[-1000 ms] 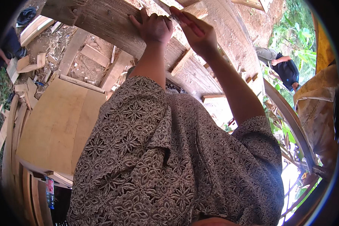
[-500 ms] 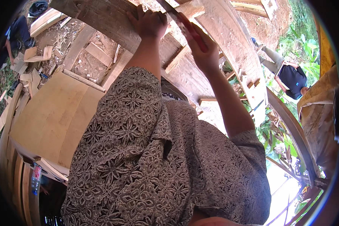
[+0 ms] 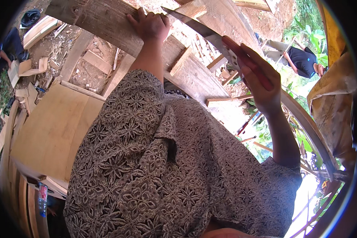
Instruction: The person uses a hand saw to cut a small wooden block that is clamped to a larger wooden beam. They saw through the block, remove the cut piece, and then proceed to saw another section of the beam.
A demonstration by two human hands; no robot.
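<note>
My right hand (image 3: 263, 81) is closed around the red handle (image 3: 246, 61) of a handsaw. The saw's long, tapering metal blade (image 3: 200, 28) points up and left, its tip near my left hand. My left hand (image 3: 152, 25) presses on a weathered wooden board (image 3: 103, 25) by its far edge, with the fingers bent over it; the fingertips are partly hidden. Beneath and right of that board lies a paler plank (image 3: 200, 77). The blade appears raised off the wood, though its exact height is hard to judge.
A smooth wooden box-like piece (image 3: 55, 127) stands at left. Offcuts (image 3: 31, 68) and shavings litter the ground. One person (image 3: 14, 45) is at the far left, another (image 3: 301, 59) at the right. A stained tarp (image 3: 333, 95) hangs at the right rim.
My right hand has swung right and toward me with the saw, showing more blade. The long board beside my right forearm no longer shows there. My left hand stays on its board.
</note>
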